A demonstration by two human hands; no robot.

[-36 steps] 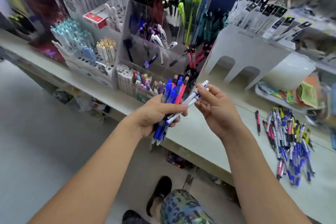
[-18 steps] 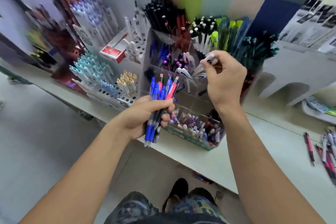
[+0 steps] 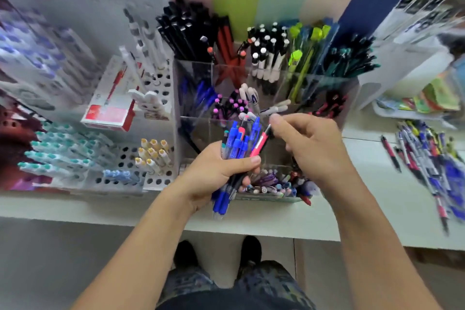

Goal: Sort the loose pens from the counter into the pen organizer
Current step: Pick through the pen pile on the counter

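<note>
Right hand [image 3: 312,148] back — pinching red pen [image 3: 260,144]

organizer [image 3: 254,75]: clear, glossy plastic walls, see-through to the pens inside
bundle [image 3: 237,143]: smooth plastic pens, blue and one red, glossy barrels
counter [image 3: 377,184]: plain, matt, pale surface right of the organizer
rack [image 3: 158,176]: white plastic with round holes, left of the organizer
box [image 3: 110,103]: red and white card, left of the organizer
floor [image 3: 50,259]: smooth, grey, dull sheen

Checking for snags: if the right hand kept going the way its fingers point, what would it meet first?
Probably the red pen sticking out of the bundle of blue pens gripped by the left hand; the right hand is nearly touching it, though depth is unclear.
</note>
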